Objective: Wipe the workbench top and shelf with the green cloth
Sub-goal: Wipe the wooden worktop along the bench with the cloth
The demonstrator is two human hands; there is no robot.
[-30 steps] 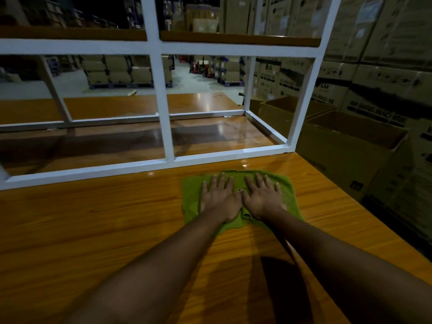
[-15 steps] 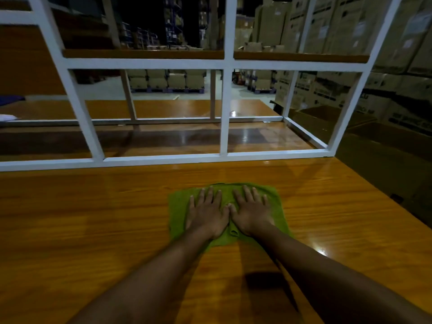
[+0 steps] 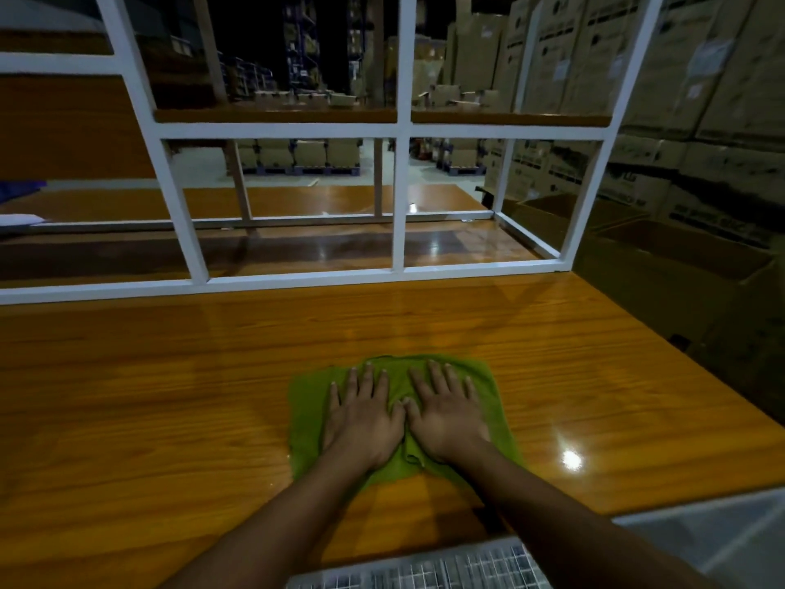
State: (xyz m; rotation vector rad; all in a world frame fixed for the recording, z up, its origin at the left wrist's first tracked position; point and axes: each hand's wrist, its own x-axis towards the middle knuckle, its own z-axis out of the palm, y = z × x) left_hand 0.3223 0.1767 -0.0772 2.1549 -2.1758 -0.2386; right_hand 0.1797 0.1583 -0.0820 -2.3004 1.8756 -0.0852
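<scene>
The green cloth (image 3: 308,401) lies flat on the glossy wooden workbench top (image 3: 148,397), right of centre and close to the front edge. My left hand (image 3: 361,412) and my right hand (image 3: 446,408) press down on it side by side, palms flat, fingers spread and pointing away from me, thumbs touching. Most of the cloth's middle is hidden under my hands. Behind the top stands a white metal frame (image 3: 399,197) carrying a wooden shelf (image 3: 276,116) above a lower wooden surface (image 3: 297,248).
Open cardboard boxes (image 3: 679,265) stand beyond the bench's right edge, with stacked cartons (image 3: 701,78) behind them. A metal grating (image 3: 424,567) shows below the front edge. A white and blue item (image 3: 17,216) lies at the far left behind the frame.
Both hands have slid the cloth toward me across the top, away from the white frame. The view has tilted so the front edge and grating now show.
</scene>
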